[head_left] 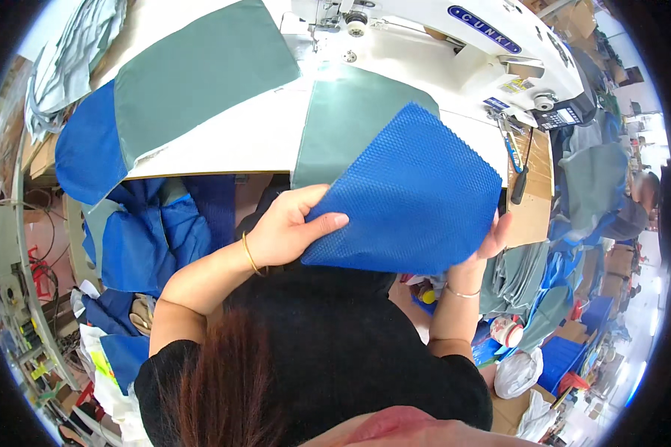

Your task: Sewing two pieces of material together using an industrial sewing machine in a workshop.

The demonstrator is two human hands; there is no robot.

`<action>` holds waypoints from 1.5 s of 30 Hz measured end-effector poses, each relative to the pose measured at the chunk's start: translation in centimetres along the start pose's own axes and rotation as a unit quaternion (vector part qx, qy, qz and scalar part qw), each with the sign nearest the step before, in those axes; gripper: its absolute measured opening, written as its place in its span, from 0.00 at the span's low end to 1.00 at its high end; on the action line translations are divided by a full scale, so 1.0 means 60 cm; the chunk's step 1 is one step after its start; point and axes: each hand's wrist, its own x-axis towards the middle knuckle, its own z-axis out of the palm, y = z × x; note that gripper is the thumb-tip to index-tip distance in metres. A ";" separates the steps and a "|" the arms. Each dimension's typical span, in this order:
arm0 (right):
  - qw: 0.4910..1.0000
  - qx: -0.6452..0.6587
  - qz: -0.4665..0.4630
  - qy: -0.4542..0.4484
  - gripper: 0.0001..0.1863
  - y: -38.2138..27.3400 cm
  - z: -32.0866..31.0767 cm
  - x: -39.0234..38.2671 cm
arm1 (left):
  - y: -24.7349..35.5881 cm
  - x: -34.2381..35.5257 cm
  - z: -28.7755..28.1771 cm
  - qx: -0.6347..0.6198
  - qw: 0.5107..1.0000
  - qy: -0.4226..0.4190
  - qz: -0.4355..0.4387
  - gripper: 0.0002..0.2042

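Between my two hands is a blue mesh fabric piece (414,194), lifted above the table's front edge and tilted. My left hand (294,223) is closed on its left edge, with the thumb lying on top. At the right edge my right hand (488,242) supports it; most of those fingers are hidden behind the mesh. Under the mesh's far side a grey-green fabric panel (335,112) lies on the table, reaching up to the needle area of a white sewing machine (425,48). Farther left lies a larger grey-green panel (205,74) joined to a blue piece (89,145).
A screwdriver (520,182) and other tools rest on cardboard (533,212) at the right. Blue and grey fabric (153,238) hangs below the table's left front. Grey-green pieces (511,279) are stacked by my right arm. Pale strips (71,56) hang at the far left.
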 end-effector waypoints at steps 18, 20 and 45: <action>0.530 -0.834 0.147 0.042 0.22 -0.115 0.046 0.282 | -0.018 0.048 0.009 -0.189 0.973 0.128 -0.022 0.22; 0.279 -0.959 -0.008 -0.038 0.21 -0.071 0.045 0.306 | -0.031 0.065 0.004 -0.214 0.965 0.145 -0.049 0.19; 0.422 -0.881 0.178 -0.115 0.26 0.149 0.049 0.463 | -0.110 -0.011 -0.017 -0.129 0.960 0.247 -0.017 0.09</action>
